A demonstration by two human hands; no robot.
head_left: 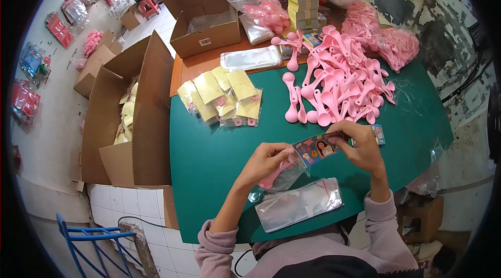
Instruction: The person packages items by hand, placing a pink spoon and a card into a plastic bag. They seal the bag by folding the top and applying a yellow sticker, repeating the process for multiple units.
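Pinching a seemingly light, bendy card (pixel 317 148) by its ends just above the desk (pixel 209 163), the right hand (pixel 362 148) grips one edge while the left hand (pixel 267 160) also clasps a slippery bagged spoon (pixel 271 179).

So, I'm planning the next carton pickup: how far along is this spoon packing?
Done: a cluster of filled packs lies on the green table, more in the open carton. In hand: the left hand holds a clear bag with a pink spoon, the right hand a printed card. Left: a big pile of loose spoons and a stack of empty bags. Much remains.
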